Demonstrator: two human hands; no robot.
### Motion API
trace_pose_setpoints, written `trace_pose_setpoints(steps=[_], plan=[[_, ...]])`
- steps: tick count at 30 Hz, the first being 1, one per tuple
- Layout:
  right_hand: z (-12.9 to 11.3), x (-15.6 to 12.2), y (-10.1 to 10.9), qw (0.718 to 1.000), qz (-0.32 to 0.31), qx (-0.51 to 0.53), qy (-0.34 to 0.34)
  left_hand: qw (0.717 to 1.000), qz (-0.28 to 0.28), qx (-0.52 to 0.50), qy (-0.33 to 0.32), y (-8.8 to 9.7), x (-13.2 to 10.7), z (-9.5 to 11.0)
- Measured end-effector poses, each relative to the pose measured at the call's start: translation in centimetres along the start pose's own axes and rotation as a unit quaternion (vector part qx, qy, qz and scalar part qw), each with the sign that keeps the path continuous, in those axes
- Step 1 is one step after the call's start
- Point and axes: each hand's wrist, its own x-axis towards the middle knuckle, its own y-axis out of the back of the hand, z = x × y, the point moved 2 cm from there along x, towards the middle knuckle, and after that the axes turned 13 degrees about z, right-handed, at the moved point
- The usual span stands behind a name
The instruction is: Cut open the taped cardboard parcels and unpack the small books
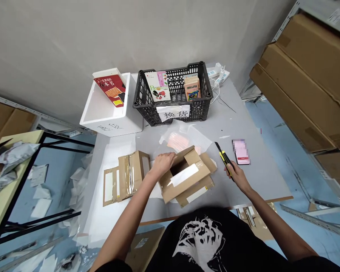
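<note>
A small brown cardboard box (187, 177) lies in the middle of the grey table (255, 177), its top flaps partly lifted. My left hand (163, 163) grips the box's left flap, fingers curled over its edge. My right hand (235, 173) is closed round a yellow and black utility knife (223, 156), blade end pointing away, to the right of the box and apart from it. A flattened cardboard box (126, 176) lies left of my left hand.
A black plastic basket (172, 94) with books and a paper label stands at the back, beside a white foam box (110, 104) holding a red book. A pink phone (241, 152) lies right of the knife. Clear plastic wrap (187, 136) lies behind the box. Large cartons (308, 75) fill shelves on the right.
</note>
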Motion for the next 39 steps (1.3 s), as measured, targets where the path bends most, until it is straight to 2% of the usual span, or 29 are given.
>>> trace_pose_setpoints(steps=[3,6,9,11,15,18,21,25,27,30,33,35,39], plan=[[-2.0,-1.2,-1.0,0.999,-0.033,0.028,0.028,0.998,-0.056,-0.032,0.018,0.1,1.0,-1.0],[-2.6,-2.0,-2.7,0.996,-0.075,0.025,0.038,0.996,-0.077,-0.038,0.035,-0.9,2.2,-2.1],[-2.2,-2.3,-4.1,0.995,-0.091,0.016,0.043,0.996,-0.079,-0.018,0.043,-2.6,2.9,-2.4],[-1.8,-2.4,-4.6,0.995,-0.09,0.016,0.04,0.998,-0.049,0.005,0.04,-3.5,3.0,-2.0],[-1.3,-3.0,-5.3,0.998,-0.062,0.026,0.02,1.0,0.023,0.013,0.0,-3.5,2.3,0.2],[-1.3,-3.6,-5.8,0.998,-0.046,0.049,-0.004,0.998,0.044,-0.046,-0.017,-2.7,0.7,2.8],[-1.5,-3.8,-6.0,0.995,-0.061,0.079,-0.016,0.992,0.051,-0.113,-0.027,-2.1,-1.0,5.4],[-2.0,-2.5,-4.3,0.986,-0.134,0.1,-0.019,0.983,0.005,-0.178,-0.037,-2.4,-1.9,6.8],[-2.4,-1.3,-2.2,0.978,-0.189,0.087,-0.024,0.975,-0.015,-0.219,-0.032,-2.7,-1.7,6.6],[-3.3,0.6,1.2,0.958,-0.279,0.051,-0.036,0.967,-0.04,-0.245,-0.058,-2.9,-1.3,6.0],[-4.0,2.2,3.4,0.938,-0.344,0.003,-0.047,0.964,-0.058,-0.247,-0.081,-3.1,-1.2,5.5],[-4.3,2.9,3.7,0.927,-0.372,-0.015,-0.051,0.959,-0.063,-0.262,-0.091,-3.2,-1.1,5.2],[-5.0,3.4,2.6,0.916,-0.4,0.0,-0.034,0.95,-0.069,-0.28,-0.119,-3.7,-0.7,4.4]])
